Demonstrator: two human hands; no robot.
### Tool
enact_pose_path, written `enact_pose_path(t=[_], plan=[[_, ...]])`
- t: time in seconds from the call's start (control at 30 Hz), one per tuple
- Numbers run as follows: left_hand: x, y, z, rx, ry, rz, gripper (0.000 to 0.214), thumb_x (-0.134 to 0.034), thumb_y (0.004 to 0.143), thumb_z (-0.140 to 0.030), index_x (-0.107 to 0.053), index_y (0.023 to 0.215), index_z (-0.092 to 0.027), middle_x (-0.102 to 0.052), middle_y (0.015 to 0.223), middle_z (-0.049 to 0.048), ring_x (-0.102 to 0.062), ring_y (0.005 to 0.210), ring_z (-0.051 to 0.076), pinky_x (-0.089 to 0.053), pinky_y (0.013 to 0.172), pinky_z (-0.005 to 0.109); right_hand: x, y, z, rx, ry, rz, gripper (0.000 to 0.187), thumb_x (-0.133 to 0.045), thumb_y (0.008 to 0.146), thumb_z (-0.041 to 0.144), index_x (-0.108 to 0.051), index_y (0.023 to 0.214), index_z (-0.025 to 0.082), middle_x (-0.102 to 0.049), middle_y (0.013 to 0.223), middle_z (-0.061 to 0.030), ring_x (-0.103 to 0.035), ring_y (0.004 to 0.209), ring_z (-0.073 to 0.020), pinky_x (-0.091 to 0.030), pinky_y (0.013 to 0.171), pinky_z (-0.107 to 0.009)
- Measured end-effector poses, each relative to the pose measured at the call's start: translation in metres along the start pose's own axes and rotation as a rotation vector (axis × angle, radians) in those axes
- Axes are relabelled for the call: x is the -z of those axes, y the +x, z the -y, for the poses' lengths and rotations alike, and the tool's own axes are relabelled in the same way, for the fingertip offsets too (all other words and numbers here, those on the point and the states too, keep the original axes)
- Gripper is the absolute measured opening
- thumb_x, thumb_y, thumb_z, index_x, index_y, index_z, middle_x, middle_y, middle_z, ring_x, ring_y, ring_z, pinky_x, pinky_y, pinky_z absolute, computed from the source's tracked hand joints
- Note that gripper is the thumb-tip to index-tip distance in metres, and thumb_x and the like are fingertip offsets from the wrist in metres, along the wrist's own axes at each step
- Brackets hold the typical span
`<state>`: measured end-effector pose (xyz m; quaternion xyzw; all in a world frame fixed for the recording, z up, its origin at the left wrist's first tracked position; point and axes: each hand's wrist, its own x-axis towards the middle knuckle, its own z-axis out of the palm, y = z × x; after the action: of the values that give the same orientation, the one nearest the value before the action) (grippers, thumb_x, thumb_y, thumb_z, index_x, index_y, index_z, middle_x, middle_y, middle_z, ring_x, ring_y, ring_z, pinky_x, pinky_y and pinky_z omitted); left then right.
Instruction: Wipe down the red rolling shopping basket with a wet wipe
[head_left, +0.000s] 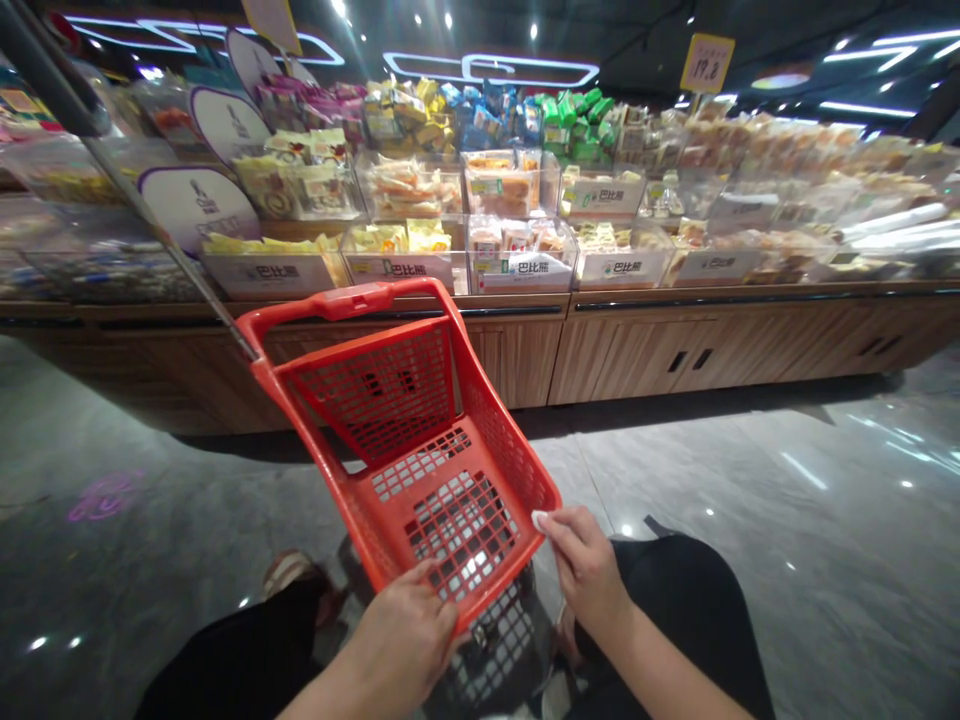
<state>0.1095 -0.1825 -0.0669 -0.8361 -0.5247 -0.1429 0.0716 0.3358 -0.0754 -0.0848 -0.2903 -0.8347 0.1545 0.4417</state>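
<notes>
A red plastic shopping basket cart [517, 455] stands tilted before me, its basket holding nothing I can see. My left hand [409, 630] is wrapped over the near rim of the basket. At the near right corner, my right hand [581, 555] pinches a small white piece [540, 520], perhaps tissue or wipe, against or just beside the rim. The basket's grid floor [465, 520] and hinged back panel [375, 385] are in plain sight. A long metal pole [180, 260] rises from the cart's far left corner.
A wooden display counter [637, 345] runs across behind the cart. It carries clear bins of packaged snacks [405, 185] with white labels [532, 268] and a yellow price sign [706, 65]. My knees [675, 610] flank the cart over a shiny grey floor [825, 500].
</notes>
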Motion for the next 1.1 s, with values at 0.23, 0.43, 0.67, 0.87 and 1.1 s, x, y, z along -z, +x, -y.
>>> enact_pose_path(t=[0.23, 0.43, 0.67, 0.87, 1.1], plan=[[0.000, -0.003, 0.002, -0.018, -0.041, -0.025, 0.023, -0.041, 0.085, -0.023, -0.053, 0.065, -0.022, -0.056, 0.052, -0.0049, -0.051, 0.049, 0.012, -0.041, 0.095, 0.036, -0.016, -0.015, 0.034, 0.084, 0.020, 0.109, 0.039, -0.043, 0.086, 0.007, -0.059, 0.119, 0.023, -0.063, 0.098, -0.0094, -0.059, 0.088, -0.0217, -0.053, 0.074, -0.037], [0.005, -0.014, 0.009, -0.051, -0.014, 0.030, 0.023, -0.042, 0.086, -0.027, -0.052, 0.066, -0.022, -0.055, 0.052, -0.0053, -0.049, 0.049, 0.012, -0.039, 0.098, 0.036, 0.003, -0.001, -0.004, -0.032, -0.028, -0.034, 0.040, -0.041, 0.087, 0.005, -0.060, 0.117, 0.023, -0.059, 0.099, -0.0102, -0.058, 0.091, -0.0217, -0.054, 0.075, -0.037], [0.011, -0.026, 0.006, -0.070, -0.028, 0.024, 0.020, -0.043, 0.086, -0.026, -0.052, 0.068, -0.023, -0.055, 0.055, -0.0063, -0.051, 0.051, 0.011, -0.038, 0.100, 0.035, -0.014, -0.019, 0.052, 0.120, 0.089, 0.137, 0.041, -0.043, 0.084, 0.005, -0.057, 0.120, 0.018, -0.061, 0.096, -0.0111, -0.059, 0.087, -0.0227, -0.052, 0.073, -0.036], [0.018, -0.033, 0.001, -0.098, -0.010, 0.017, 0.021, -0.043, 0.086, -0.026, -0.050, 0.066, -0.023, -0.055, 0.054, -0.0074, -0.050, 0.049, 0.010, -0.036, 0.103, 0.034, 0.008, -0.020, 0.025, 0.083, 0.032, 0.141, 0.039, -0.044, 0.087, 0.007, -0.057, 0.120, 0.022, -0.061, 0.095, -0.0100, -0.059, 0.086, -0.0216, -0.053, 0.072, -0.035], [0.013, -0.034, 0.005, -0.111, -0.010, 0.025, 0.021, -0.043, 0.086, -0.027, -0.050, 0.067, -0.023, -0.055, 0.054, -0.0071, -0.049, 0.050, 0.011, -0.036, 0.104, 0.037, 0.005, -0.030, 0.032, 0.067, 0.055, 0.124, 0.044, -0.041, 0.088, 0.005, -0.051, 0.127, 0.021, -0.059, 0.102, -0.0116, -0.057, 0.095, -0.0224, -0.052, 0.079, -0.037]])
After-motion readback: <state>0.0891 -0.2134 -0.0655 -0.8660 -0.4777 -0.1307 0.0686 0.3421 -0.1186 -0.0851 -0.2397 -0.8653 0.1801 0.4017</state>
